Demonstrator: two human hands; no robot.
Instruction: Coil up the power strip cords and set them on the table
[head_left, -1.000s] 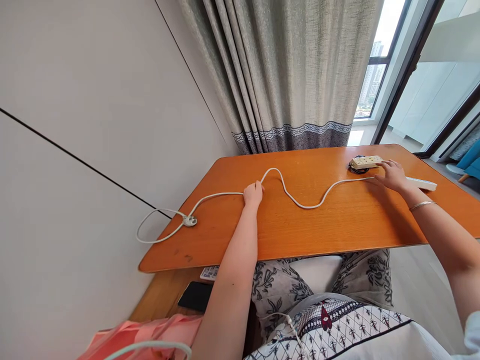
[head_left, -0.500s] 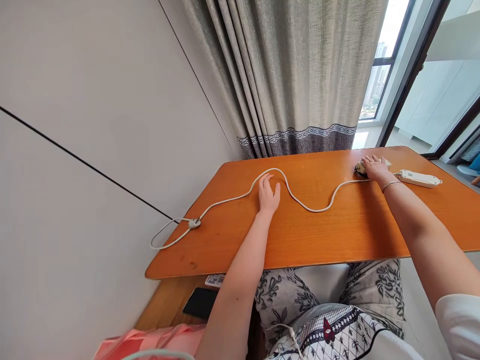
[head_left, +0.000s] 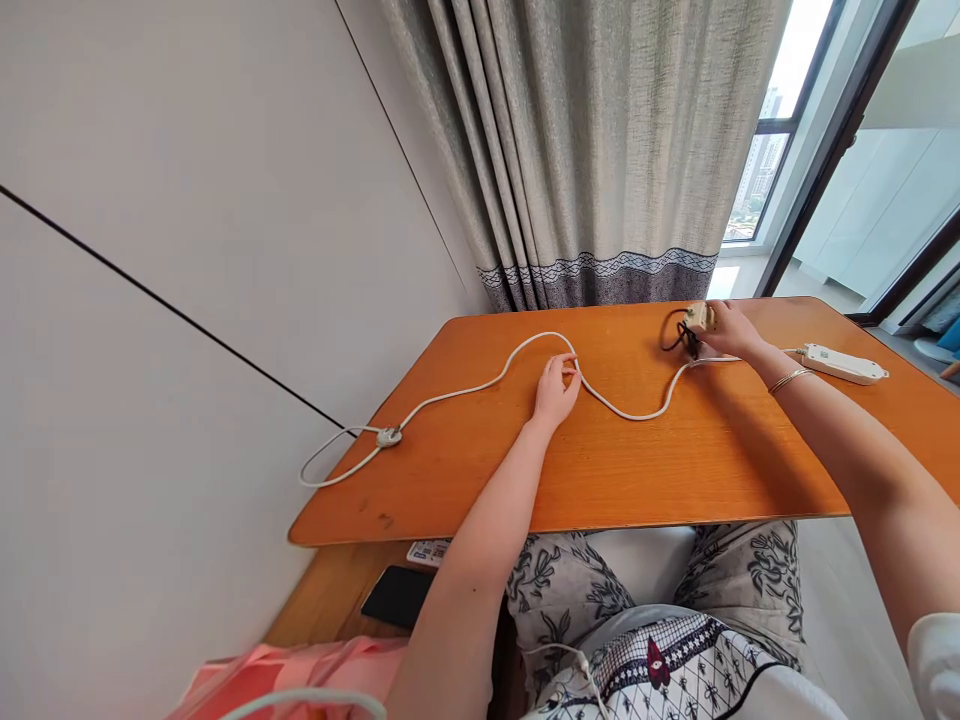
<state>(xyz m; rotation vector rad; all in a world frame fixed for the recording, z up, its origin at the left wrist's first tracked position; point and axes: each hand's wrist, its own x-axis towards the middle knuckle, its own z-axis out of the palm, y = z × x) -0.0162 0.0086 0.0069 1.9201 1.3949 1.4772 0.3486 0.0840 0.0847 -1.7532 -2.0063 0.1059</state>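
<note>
On the left, pink fabric (head_left: pixel 315 670) is cut off by the bottom of my view, and my forearm covers part of a flat, dark, glossy slab (head_left: pixel 396 597). Above it, on the smooth orange-brown wood of the tabletop (head_left: pixel 450 470), lies a pale plug (head_left: pixel 388 437), its prongs hard to make out, with a loop of white cable (head_left: pixel 555 333) jutting past the edge. The cable waves rightward to my left hand (head_left: pixel 559 390), loosely curled; I cannot tell whether its fingertips pinch the cable or merely sit beside it. My right hand (head_left: pixel 731 330) grips a blocky cream power strip (head_left: pixel 697 318), hiding much of it, above a tangled black cord (head_left: pixel 686 342). Farther right rests a long, round-ended white power strip (head_left: pixel 844 364), its markings too small to read.
</note>
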